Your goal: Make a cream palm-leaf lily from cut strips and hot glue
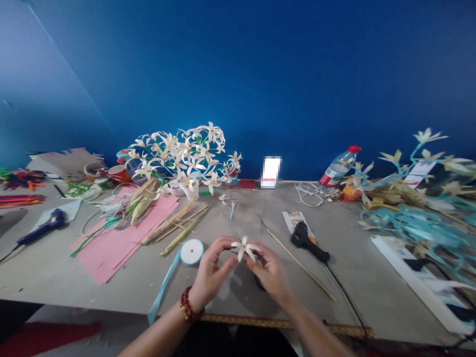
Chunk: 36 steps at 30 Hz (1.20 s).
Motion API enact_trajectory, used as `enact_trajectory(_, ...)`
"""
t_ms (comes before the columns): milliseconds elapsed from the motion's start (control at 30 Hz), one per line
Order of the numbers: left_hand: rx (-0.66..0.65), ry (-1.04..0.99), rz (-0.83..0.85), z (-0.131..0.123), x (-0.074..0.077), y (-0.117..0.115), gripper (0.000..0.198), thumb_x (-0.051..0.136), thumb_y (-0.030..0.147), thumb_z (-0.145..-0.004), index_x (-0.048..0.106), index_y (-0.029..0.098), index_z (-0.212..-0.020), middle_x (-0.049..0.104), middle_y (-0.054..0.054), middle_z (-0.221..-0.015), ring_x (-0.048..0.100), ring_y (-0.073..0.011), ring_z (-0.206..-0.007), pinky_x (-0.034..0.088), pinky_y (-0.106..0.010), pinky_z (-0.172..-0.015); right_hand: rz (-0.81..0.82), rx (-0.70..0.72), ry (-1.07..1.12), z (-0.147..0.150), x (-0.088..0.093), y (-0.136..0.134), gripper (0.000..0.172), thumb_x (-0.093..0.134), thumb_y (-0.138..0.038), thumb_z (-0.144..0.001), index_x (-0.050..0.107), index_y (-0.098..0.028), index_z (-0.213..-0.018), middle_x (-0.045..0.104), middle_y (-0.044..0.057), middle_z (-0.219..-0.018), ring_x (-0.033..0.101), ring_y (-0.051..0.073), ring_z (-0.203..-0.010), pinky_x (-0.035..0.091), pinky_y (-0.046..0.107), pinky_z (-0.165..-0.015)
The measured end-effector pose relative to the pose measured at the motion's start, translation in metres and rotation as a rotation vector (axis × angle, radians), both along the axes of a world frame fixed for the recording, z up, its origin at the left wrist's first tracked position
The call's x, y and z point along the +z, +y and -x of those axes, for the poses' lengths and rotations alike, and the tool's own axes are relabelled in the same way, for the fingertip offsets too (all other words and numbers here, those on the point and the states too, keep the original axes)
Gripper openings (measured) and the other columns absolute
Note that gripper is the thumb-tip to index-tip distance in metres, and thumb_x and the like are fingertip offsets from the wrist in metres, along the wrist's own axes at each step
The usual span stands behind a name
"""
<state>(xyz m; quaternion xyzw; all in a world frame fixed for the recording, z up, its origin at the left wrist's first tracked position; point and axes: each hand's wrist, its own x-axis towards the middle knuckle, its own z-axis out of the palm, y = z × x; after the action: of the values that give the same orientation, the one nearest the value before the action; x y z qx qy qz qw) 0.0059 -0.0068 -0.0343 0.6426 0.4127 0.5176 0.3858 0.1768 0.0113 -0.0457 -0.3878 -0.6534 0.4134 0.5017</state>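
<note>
A small white flower (244,248) with narrow pointed petals is held up between my two hands, above the front middle of the grey table (230,223). My left hand (217,265), with a red beaded bracelet on the wrist, has its fingers closed on the flower's left side. On the flower's right side, my right hand (268,267) grips it with thumb and fingers. The flower's stem is hidden. Just left of my left hand lies a spool of light blue ribbon (192,252), its loose end trailing over the front edge.
White flowers (186,153) stand at the back left. Pink sheets (122,243) and dried stalks (178,223) lie left. Rightward are a thin stick (297,260), a black glue gun (309,243), a bottle (339,168), blue ribbons (416,230) and a power strip (416,282). A blue glue gun (50,223) lies far left.
</note>
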Motion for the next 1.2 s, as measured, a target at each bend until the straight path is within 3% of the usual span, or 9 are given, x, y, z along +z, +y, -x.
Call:
enact_trajectory(133,0.057,0.420,-0.101,0.028,-0.006,-0.008,0.020,0.057,0.023,-0.090,0.062,0.021,-0.109,0.065,-0.011,-0.114,0.059,-0.0251,-0.108,0.045,-0.044,-0.098,0.078,-0.046,0.020,-0.007,-0.009,0.005,0.019,0.065,-0.036,-0.086,0.066,-0.019,-0.079,0.064,0.004,-0.081,0.062,0.020,-0.078,0.050,0.028,-0.074)
enact_trajectory(233,0.194,0.778,-0.221,0.061,-0.015,-0.015,0.022,0.057,0.022,-0.089,0.063,0.023,-0.111,0.064,-0.011,-0.118,0.057,-0.0273,-0.112,0.031,-0.056,-0.109,0.102,-0.052,0.022,-0.015,-0.014,0.005,0.019,0.065,-0.038,-0.086,0.066,-0.019,-0.081,0.065,0.005,-0.083,0.063,0.021,-0.082,0.051,0.028,-0.077)
enact_trajectory(333,0.283,0.999,-0.217,0.091,-0.024,-0.017,0.036,0.059,0.028,-0.088,0.057,0.023,-0.124,0.058,-0.014,-0.132,0.052,-0.0311,-0.121,0.035,-0.056,-0.106,0.117,-0.058,0.018,-0.021,-0.019,0.005,0.017,0.066,-0.037,-0.086,0.067,-0.019,-0.084,0.067,0.005,-0.085,0.064,0.022,-0.085,0.051,0.030,-0.081)
enact_trajectory(433,0.236,1.070,-0.149,0.108,-0.029,-0.015,0.037,0.056,0.030,-0.090,0.056,0.023,-0.127,0.053,-0.013,-0.138,0.049,-0.0313,-0.126,0.045,-0.051,-0.102,0.126,-0.077,0.024,-0.022,-0.022,0.008,0.015,0.067,-0.035,-0.085,0.069,-0.020,-0.087,0.069,0.005,-0.087,0.065,0.022,-0.085,0.051,0.031,-0.082)
enact_trajectory(600,0.148,1.046,-0.136,0.115,-0.030,-0.002,0.036,0.050,0.022,-0.092,0.057,0.024,-0.127,0.053,-0.012,-0.139,0.050,-0.0294,-0.128,0.044,-0.050,-0.105,0.051,-0.084,-0.030,-0.020,-0.009,0.009,0.015,0.067,-0.034,-0.085,0.069,-0.020,-0.081,0.067,0.005,-0.082,0.064,0.022,-0.081,0.051,0.031,-0.078)
enact_trajectory(733,0.190,0.913,-0.195,0.098,-0.016,0.006,0.029,0.057,0.024,-0.089,0.064,0.023,-0.116,0.058,-0.013,-0.133,0.050,-0.0322,-0.126,0.040,-0.054,-0.106,-0.038,-0.087,-0.087,-0.019,0.002,0.006,0.011,0.065,-0.031,-0.087,0.069,-0.021,-0.082,0.064,0.003,-0.079,0.061,0.020,-0.075,0.049,0.028,-0.073)
enact_trajectory(933,0.010,0.219,-0.060,0.034,0.012,0.021,0.018,0.061,0.030,-0.089,0.070,0.020,-0.101,0.067,-0.011,-0.110,0.062,-0.0242,-0.107,0.047,-0.040,-0.097,0.116,-0.008,0.108,0.001,0.000,0.013,0.017,0.069,-0.037,-0.084,0.069,-0.020,-0.081,0.066,0.002,-0.081,0.062,0.019,-0.077,0.049,0.028,-0.074)
enact_trajectory(1067,-0.033,-0.223,0.183,0.004,0.007,0.036,0.020,0.066,0.033,-0.084,0.071,0.016,-0.092,0.070,-0.008,-0.094,0.064,-0.0211,-0.090,0.049,-0.034,-0.086,0.292,0.052,0.284,0.018,-0.001,0.024,0.026,0.075,-0.044,-0.075,0.069,-0.019,-0.079,0.069,0.002,-0.078,0.063,0.019,-0.074,0.052,0.029,-0.072)
enact_trajectory(1200,-0.010,-0.439,0.298,-0.009,-0.002,0.043,0.024,0.072,0.036,-0.079,0.069,0.014,-0.087,0.069,-0.004,-0.082,0.062,-0.0179,-0.080,0.047,-0.031,-0.081,0.327,0.035,0.334,0.025,-0.005,0.032,0.032,0.081,-0.047,-0.068,0.074,-0.020,-0.084,0.074,0.005,-0.085,0.066,0.023,-0.081,0.054,0.036,-0.079)
